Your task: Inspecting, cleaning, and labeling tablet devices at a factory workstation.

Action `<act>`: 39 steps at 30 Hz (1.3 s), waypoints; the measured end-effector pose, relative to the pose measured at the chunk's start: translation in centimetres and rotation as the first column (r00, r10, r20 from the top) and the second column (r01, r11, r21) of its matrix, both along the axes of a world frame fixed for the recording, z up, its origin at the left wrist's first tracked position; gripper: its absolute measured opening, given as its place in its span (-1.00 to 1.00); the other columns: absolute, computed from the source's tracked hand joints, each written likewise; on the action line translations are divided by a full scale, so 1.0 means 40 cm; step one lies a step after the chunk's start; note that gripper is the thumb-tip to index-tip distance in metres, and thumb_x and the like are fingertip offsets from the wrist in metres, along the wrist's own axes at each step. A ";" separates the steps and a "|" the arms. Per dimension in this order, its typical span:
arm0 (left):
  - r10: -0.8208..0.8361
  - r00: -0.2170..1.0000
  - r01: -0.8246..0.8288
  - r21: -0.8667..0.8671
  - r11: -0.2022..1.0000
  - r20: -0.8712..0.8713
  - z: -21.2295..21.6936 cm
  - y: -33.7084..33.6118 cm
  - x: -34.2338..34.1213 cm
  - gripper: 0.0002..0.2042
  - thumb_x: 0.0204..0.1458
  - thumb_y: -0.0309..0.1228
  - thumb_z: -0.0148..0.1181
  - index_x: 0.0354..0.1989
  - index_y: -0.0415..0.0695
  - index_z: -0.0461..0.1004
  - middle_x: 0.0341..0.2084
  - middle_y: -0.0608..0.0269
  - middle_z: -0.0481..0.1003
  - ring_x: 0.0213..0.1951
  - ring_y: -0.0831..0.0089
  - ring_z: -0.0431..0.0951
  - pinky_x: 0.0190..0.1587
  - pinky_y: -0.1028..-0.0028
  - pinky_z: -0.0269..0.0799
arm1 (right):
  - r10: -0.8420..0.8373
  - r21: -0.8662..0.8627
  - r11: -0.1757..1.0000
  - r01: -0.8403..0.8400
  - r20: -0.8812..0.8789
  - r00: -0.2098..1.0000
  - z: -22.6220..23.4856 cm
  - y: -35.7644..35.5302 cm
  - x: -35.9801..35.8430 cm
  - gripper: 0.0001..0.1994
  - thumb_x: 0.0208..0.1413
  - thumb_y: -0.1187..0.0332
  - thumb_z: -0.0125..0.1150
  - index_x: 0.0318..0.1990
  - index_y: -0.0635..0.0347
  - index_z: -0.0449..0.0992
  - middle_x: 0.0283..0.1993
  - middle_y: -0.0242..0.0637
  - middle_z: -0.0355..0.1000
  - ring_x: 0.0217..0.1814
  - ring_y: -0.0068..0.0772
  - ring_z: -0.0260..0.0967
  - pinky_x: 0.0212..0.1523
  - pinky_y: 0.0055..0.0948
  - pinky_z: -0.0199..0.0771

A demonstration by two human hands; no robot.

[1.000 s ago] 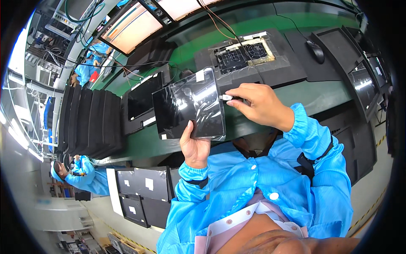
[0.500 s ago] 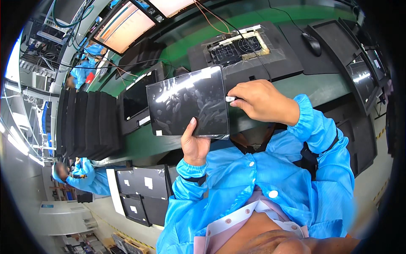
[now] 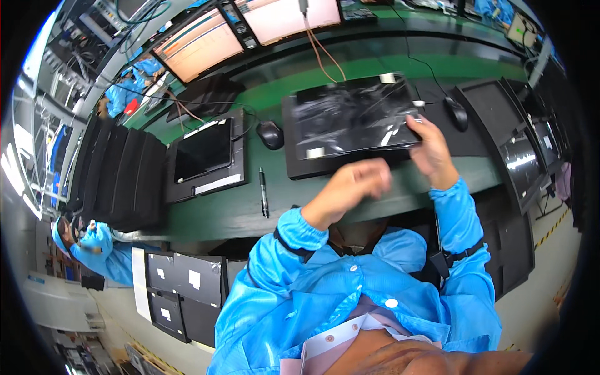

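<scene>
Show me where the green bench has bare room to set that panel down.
Bare green bench lies around the pen, between the tray with the dark screen and the black tray beneath the wrapped panel held by the right hand. The far strip is crossed by cables. The right end is crowded with trays.

Glossy, crinkled plastic film on the dark panel [image 3: 353, 115]; matt green bench top [image 3: 206, 215].

Two lit monitors [image 3: 250, 28] behind; film-wrapped dark panel [image 3: 353, 115].

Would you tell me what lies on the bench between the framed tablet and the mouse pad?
A pen lies there on bare green bench, head view.
</scene>
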State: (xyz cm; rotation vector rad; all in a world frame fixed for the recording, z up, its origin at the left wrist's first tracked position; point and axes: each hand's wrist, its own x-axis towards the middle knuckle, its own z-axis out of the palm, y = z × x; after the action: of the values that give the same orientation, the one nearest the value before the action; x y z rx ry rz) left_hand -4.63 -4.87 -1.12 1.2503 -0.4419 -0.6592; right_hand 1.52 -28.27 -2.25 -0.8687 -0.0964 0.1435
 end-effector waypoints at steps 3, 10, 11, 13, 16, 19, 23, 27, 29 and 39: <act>0.235 0.810 -0.469 0.355 0.809 0.537 0.062 0.049 -0.044 -0.79 0.10 -0.36 0.40 -0.22 -0.26 0.61 -0.34 0.25 0.61 -0.24 0.36 0.61 -0.17 0.42 0.51 | -0.061 -0.105 0.993 0.055 -0.052 0.997 -0.033 -0.086 0.052 -0.73 0.34 0.39 0.15 0.12 0.28 0.47 -0.01 -0.28 0.58 0.01 -0.37 0.56 0.10 -0.29 0.56; -0.032 0.497 -0.794 0.469 0.386 0.867 -0.066 0.186 0.146 0.10 -0.13 0.19 0.47 0.48 -0.24 0.08 0.48 -0.30 -0.05 0.53 -0.13 -0.14 0.52 -0.06 -0.26 | 0.042 -0.101 0.993 -0.055 -0.128 0.991 -0.079 -0.069 0.104 -0.78 0.34 0.42 0.15 0.06 0.29 0.50 0.00 -0.25 0.58 0.02 -0.31 0.56 0.20 -0.16 0.52; -0.078 0.529 -0.779 0.520 0.350 0.845 -0.079 0.179 0.158 0.10 -0.13 0.21 0.46 0.48 -0.24 0.10 0.47 -0.29 -0.02 0.52 -0.14 -0.09 0.52 -0.05 -0.27 | 0.024 -0.142 0.989 -0.039 -0.110 0.994 -0.084 -0.062 0.105 -0.72 0.35 0.33 0.16 0.09 0.31 0.49 0.03 -0.21 0.56 0.04 -0.32 0.54 0.18 -0.15 0.52; -0.099 0.548 -0.778 0.549 0.306 0.831 -0.092 0.175 0.168 0.08 -0.12 0.26 0.41 0.46 -0.24 0.15 0.46 -0.25 0.04 0.50 -0.12 -0.02 0.52 -0.06 -0.30 | -0.032 -0.373 0.927 -0.024 -0.144 0.989 -0.034 -0.036 0.095 -0.66 0.34 0.25 0.19 0.11 0.31 0.49 0.06 -0.22 0.53 0.05 -0.34 0.51 0.16 -0.17 0.52; -0.097 0.452 -0.831 0.458 0.315 0.887 -0.103 0.170 0.174 -0.02 -0.08 0.22 0.41 0.40 -0.24 0.26 0.42 -0.21 0.13 0.46 -0.08 0.07 0.49 -0.04 -0.19 | -0.132 -0.821 0.570 -0.001 -0.092 0.987 0.027 -0.054 0.081 -0.44 0.24 0.03 0.30 0.18 0.33 0.47 0.10 -0.20 0.47 0.07 -0.35 0.46 0.07 -0.29 0.51; -0.118 0.393 -0.848 0.410 0.337 0.912 -0.101 0.170 0.185 -0.12 -0.05 0.18 0.40 0.32 -0.24 0.37 0.37 -0.16 0.22 0.41 -0.02 0.17 0.43 0.01 -0.07 | 0.203 -0.920 -0.050 0.390 0.373 0.905 0.029 -0.100 0.054 -0.33 0.06 0.05 0.45 0.23 0.30 0.46 0.02 -0.16 0.42 -0.05 -0.24 0.42 -0.06 -0.31 0.46; -0.113 0.346 -0.862 0.364 0.352 0.931 -0.100 0.168 0.195 -0.17 -0.04 0.13 0.41 0.27 -0.27 0.42 0.33 -0.15 0.28 0.35 0.01 0.23 0.39 0.06 -0.03 | 0.263 -0.904 0.032 0.425 0.418 0.870 0.009 -0.125 0.047 -0.46 -0.01 0.13 0.51 0.14 0.10 0.59 0.09 -0.16 0.43 0.08 -0.08 0.44 0.08 -0.26 0.47; -0.089 0.310 -0.885 0.321 0.337 0.947 -0.119 0.174 0.199 -0.17 -0.03 0.12 0.40 0.27 -0.30 0.41 0.32 -0.18 0.29 0.35 0.00 0.24 0.38 0.02 -0.02 | 0.257 -0.859 0.002 0.513 0.496 0.829 -0.013 -0.104 0.056 -0.47 0.01 0.12 0.48 0.14 0.11 0.59 0.12 -0.15 0.43 0.12 -0.06 0.44 0.09 -0.24 0.47; -0.085 0.288 -0.899 0.300 0.320 0.954 -0.112 0.175 0.190 -0.19 -0.03 0.11 0.41 0.25 -0.31 0.42 0.31 -0.21 0.29 0.35 -0.02 0.25 0.37 -0.02 -0.01 | 0.290 -0.809 -0.034 0.587 0.554 0.780 -0.018 -0.101 0.059 -0.48 0.02 0.12 0.47 0.13 0.11 0.59 0.14 -0.14 0.43 0.15 -0.05 0.43 0.11 -0.22 0.47; -0.085 0.364 -0.872 0.372 0.319 0.927 -0.092 0.187 0.183 -0.19 -0.03 0.21 0.33 0.22 -0.23 0.44 0.29 -0.08 0.31 0.31 0.03 0.26 0.34 -0.03 0.02 | 0.309 -0.711 -0.285 0.643 0.566 0.764 0.035 -0.027 0.063 -0.51 0.11 0.06 0.38 0.06 0.25 0.59 0.11 -0.10 0.44 0.17 -0.05 0.40 0.16 -0.16 0.39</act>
State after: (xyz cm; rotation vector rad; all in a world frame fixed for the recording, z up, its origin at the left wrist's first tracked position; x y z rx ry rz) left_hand 2.69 2.63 -4.79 2.6580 -0.4603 0.5470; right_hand 4.03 -29.34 -0.86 -2.7690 -0.5088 -0.5834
